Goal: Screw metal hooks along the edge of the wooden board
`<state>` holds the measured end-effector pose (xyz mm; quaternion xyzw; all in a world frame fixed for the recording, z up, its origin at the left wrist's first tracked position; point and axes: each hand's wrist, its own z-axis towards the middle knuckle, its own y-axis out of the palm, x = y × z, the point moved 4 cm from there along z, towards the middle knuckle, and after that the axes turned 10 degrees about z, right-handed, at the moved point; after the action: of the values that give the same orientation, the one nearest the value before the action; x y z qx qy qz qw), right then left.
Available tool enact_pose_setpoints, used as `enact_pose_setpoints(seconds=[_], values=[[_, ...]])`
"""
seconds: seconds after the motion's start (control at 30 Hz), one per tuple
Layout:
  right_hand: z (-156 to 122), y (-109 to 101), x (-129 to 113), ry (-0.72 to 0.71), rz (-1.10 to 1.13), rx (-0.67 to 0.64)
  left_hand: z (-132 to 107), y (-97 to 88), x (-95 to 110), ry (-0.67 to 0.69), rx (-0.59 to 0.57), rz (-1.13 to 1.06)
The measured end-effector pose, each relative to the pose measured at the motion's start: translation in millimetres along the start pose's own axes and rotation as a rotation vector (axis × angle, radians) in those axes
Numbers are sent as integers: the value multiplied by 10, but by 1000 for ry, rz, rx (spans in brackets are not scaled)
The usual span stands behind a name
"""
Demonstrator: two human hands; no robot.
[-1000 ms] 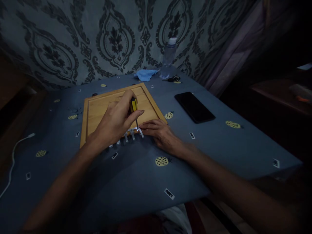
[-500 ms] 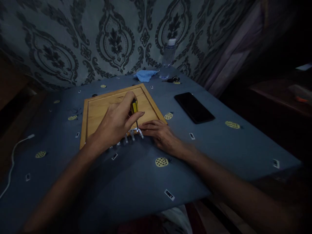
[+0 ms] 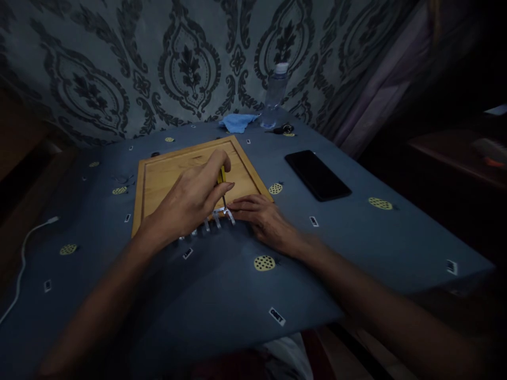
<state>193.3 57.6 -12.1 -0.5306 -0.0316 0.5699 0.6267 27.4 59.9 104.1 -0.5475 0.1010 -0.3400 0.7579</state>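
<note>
My left hand point(image 3: 189, 201) is closed round a small screwdriver point(image 3: 222, 179) with a yellow and black handle, held upright with its tip down on a silver metal rack with several hooks point(image 3: 212, 220). The rack lies along the near edge of a wooden board point(image 3: 166, 171). My right hand point(image 3: 263, 219) lies flat on the cloth, fingers stretched out, its fingertips pressing the rack's right end beside the screwdriver tip. Part of the rack is hidden under my left hand.
A black phone point(image 3: 317, 174) lies to the right of the board. At the back stand a water bottle point(image 3: 274, 96), a blue cloth point(image 3: 236, 122) and some keys point(image 3: 282, 129). A white cable point(image 3: 21, 258) runs along the left. The blue tablecloth point(image 3: 222, 285) ends near me.
My left hand's fingers have turned a little round the screwdriver handle, hiding more of it. The right hand and the rack stay in place.
</note>
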Motion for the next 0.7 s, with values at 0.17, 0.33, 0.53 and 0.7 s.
enact_pose_setpoints(seconds=[0.17,0.33,0.53,0.7], values=[[7,-1,-22,-3,-8,-9,16,-21,-9,-21,-87,-59],[19,-7,-30,7,-28,-13,32,-29,0,-13,-110,-70],[12,-19,-38,-15,-11,-11,5,-114,-50,-71,0,-19],[6,-17,-35,-12,8,-7,-4,-237,-79,-128,88,24]])
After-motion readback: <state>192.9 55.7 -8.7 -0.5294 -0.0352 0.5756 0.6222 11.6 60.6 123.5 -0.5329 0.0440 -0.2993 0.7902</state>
